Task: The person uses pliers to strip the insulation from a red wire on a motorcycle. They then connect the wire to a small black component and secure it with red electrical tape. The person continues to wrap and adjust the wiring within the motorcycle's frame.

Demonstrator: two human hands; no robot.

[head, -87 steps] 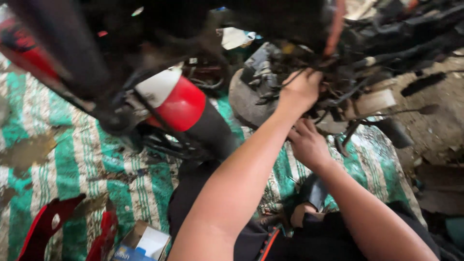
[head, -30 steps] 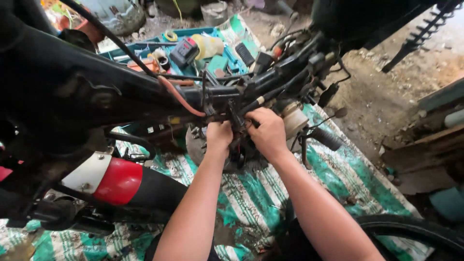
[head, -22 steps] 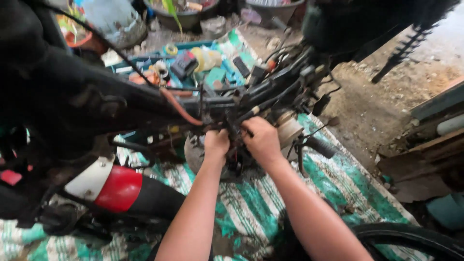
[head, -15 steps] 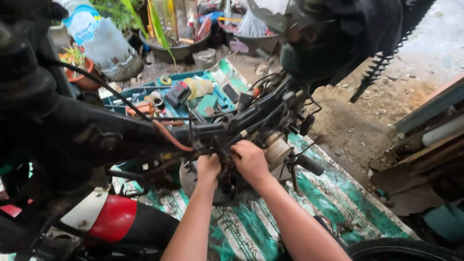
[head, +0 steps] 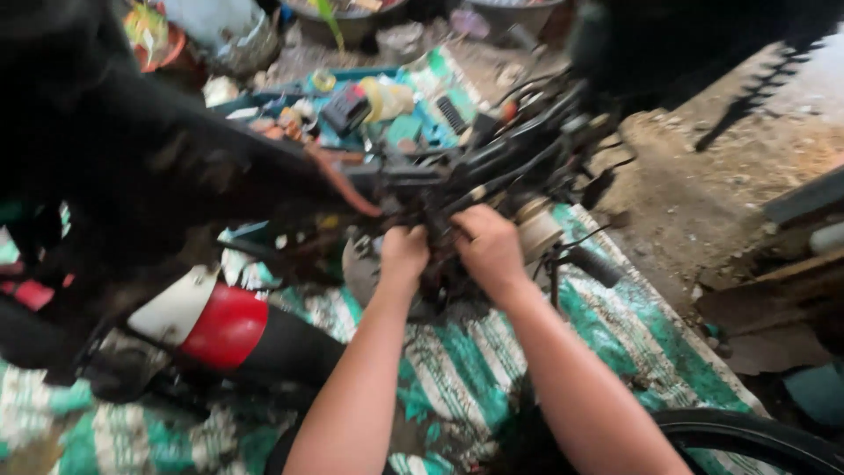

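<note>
Green-and-white striped mat point(head: 475, 369) covers the ground under everything, with bare dirt off to the right.

Going left to right: far left there's the big black frame point(head: 132, 167) of a stripped-down motorbike, and below it one red, white and black exhaust-looking tube point(head: 229, 330) lying on the mat. Behind, a blue tray point(head: 396, 132) of mixed small parts, too blurry for me to count.

Middle of the view, my left hand point(head: 404, 255) and right hand point(head: 488, 251) are side by side, both fists curled tight into the black wiring bundle point(head: 492, 171) hanging off the frame. So each grip is closed on cables, though I can't tell which strand exactly. Compared with a few seconds back, both hands have moved together onto the same spot and the view has settled a bit, so I'd say I'm working one connection now.

Right of that: one pale round part point(head: 538, 230), one black handlebar grip point(head: 591, 264), one tyre point(head: 756, 435) near-right.
</note>
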